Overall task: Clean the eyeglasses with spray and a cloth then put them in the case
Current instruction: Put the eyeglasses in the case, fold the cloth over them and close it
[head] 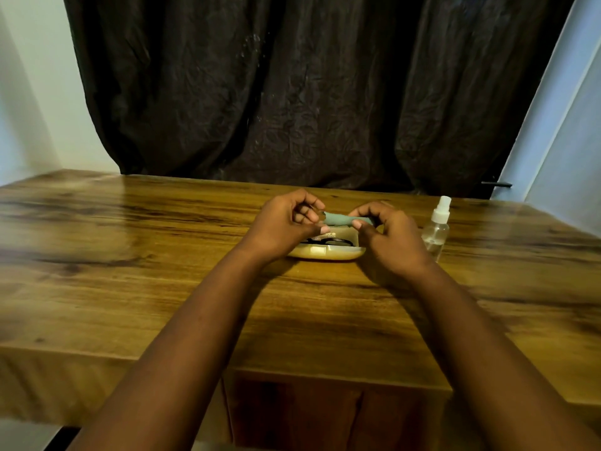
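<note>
I am seeing the fingers [320,228] of my left hand [283,226] and right hand [387,236] pinching the two ends of one rolled green cloth [338,219], holding it just above the case [328,252]. One case is lying open on the bench [130,255], with one pair of dark eyeglasses [320,241] sitting inside it. One clear spray bottle [436,227] is standing upright just right of the case. Behind the case, a dark curtain [292,92] is hanging between pale walls.
</note>
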